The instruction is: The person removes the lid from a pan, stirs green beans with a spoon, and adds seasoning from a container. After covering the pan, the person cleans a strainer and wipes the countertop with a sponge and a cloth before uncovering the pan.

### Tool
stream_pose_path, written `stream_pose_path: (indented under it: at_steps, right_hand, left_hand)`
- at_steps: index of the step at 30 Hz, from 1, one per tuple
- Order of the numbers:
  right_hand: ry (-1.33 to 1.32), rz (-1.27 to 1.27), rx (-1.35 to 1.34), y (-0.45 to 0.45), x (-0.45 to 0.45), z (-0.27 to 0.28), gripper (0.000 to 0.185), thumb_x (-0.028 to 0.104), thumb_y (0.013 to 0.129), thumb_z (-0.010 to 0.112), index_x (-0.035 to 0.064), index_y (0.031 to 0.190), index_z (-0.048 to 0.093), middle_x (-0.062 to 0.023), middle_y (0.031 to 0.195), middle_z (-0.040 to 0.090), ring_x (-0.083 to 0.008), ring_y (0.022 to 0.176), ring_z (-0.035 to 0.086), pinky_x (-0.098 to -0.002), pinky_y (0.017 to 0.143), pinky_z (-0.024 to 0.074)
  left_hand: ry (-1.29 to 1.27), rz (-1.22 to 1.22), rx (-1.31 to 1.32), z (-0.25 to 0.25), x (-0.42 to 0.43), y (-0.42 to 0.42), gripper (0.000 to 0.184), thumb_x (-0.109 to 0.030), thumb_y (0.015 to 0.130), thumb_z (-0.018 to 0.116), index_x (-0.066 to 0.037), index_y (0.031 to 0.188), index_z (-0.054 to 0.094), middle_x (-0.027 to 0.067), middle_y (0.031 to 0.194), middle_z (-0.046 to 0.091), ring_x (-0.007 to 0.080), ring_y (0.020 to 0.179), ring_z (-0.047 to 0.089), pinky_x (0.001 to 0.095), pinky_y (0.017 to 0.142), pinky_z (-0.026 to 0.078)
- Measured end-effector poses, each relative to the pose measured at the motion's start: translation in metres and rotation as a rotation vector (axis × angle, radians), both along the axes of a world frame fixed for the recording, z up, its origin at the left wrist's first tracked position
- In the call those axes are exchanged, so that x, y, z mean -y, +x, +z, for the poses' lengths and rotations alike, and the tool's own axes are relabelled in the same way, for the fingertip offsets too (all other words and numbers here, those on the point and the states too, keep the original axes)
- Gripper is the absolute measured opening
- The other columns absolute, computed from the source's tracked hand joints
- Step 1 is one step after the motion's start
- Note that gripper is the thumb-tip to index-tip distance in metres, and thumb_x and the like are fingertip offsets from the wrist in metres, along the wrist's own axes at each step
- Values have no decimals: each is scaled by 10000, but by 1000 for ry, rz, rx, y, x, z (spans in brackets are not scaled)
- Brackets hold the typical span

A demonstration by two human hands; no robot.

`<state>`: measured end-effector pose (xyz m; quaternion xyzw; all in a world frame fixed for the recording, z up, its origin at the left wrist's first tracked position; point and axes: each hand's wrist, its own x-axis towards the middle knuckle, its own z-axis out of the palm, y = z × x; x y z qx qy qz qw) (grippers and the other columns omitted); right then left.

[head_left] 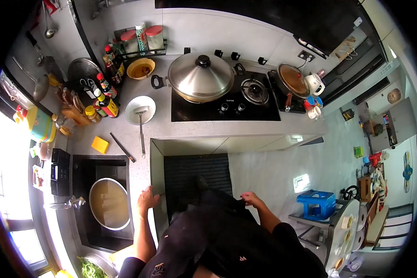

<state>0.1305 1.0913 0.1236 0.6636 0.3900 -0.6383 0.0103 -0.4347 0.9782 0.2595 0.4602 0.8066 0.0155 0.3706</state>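
My left hand (147,198) is at the counter edge right of the sink, its fingers apart and holding nothing I can make out. Beside my body, my right hand (253,199) has its fingers closed at the edge of the black clothing (217,211) on my front. In the black sink (85,236) stands a round metal pot (96,185) of cloudy, tan liquid. Further up the counter lie a black stick-like utensil (120,146) and a yellow sponge (99,145). A metal spatula (142,134) rests in a white bowl (133,104).
A lidded wok (201,76) sits on the left burner of the black gas stove (222,111). Right of the stove is a glass-lidded pan (292,79). Sauce bottles (107,106) and a knife block (76,111) line the left. A blue stool (316,205) is at right.
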Motion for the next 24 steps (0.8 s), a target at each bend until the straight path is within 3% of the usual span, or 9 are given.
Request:
stream_pose_path:
  at_steps: [3, 5, 7, 11, 13, 15, 18, 21, 24]
  right_hand:
    - [122, 224, 87, -15, -42, -2, 280, 285, 979, 596, 73, 1139, 687, -44, 930, 711, -174, 835, 688, -329, 656, 566]
    - [259, 201, 65, -35, -77, 19, 270, 275, 960, 634, 55, 1111, 674, -78, 903, 715, -197, 812, 694, -344, 660, 557]
    - [801, 359, 138, -41, -115, -10, 233, 227, 932, 663, 51, 1084, 651, -106, 866, 707, -223, 785, 691, -359, 676, 547]
    - [908, 478, 187, -98, -196, 66, 326, 206, 908, 683, 82, 1188, 573, -121, 1033, 670, -282, 933, 670, -405, 794, 542]
    - [979, 581, 238, -121, -230, 76, 384, 235, 908, 689, 82, 1228, 543, -130, 1135, 637, -302, 1028, 644, -428, 845, 533]
    - [1054, 682, 291, -139, -253, 80, 449, 273, 904, 699, 63, 1254, 512, -150, 1229, 593, -326, 1123, 607, -446, 904, 523]
    - [821, 808, 528, -164, -278, 79, 492, 336, 916, 672, 24, 1264, 520, -179, 1302, 564, -346, 1212, 567, -462, 968, 506]
    - [649, 891, 616, -181, -289, 77, 546, 360, 925, 641, -5, 1309, 506, -210, 1354, 545, -355, 1254, 550, -458, 1026, 482]
    - [792, 940, 608, -185, -292, 64, 427, 213, 878, 651, -68, 1195, 601, -284, 1201, 628, -410, 1108, 633, -486, 984, 488]
  left_hand:
    - [-64, 23, -1, -2, -17, -6, 649, -403, 858, 663, -59, 1387, 509, 302, 1161, 662, 461, 1086, 635, 511, 949, 516]
    - [-92, 78, -55, -10, -23, -11, 712, -420, 837, 707, -53, 1406, 488, 295, 1189, 651, 452, 1067, 651, 496, 927, 530]
    - [18, 199, -183, -14, -23, -9, 736, -439, 804, 751, -53, 1379, 501, 283, 1189, 645, 437, 1067, 654, 486, 915, 538]
    - [-60, 284, -348, -34, -25, -8, 729, -442, 726, 844, 10, 1208, 534, 255, 1157, 633, 412, 1041, 661, 482, 895, 550]
    - [-177, 287, -287, -33, -26, -5, 722, -393, 711, 869, 45, 1173, 528, 274, 1183, 615, 417, 1081, 642, 482, 927, 538]
    - [-133, 339, -298, -65, -15, -6, 683, -354, 719, 864, 39, 1168, 532, 274, 1170, 618, 418, 1107, 629, 481, 947, 529]
    - [9, 336, -331, -104, 8, -7, 570, -249, 733, 837, 26, 1130, 535, 263, 1064, 640, 425, 1071, 621, 500, 927, 519]
    - [68, 290, -263, -126, 19, -20, 516, -211, 733, 816, 19, 1104, 540, 252, 1014, 646, 428, 1016, 623, 517, 889, 518]
    - [111, 250, -299, -137, 28, -18, 471, -189, 728, 802, 13, 1078, 561, 237, 1009, 651, 423, 986, 629, 523, 865, 521]
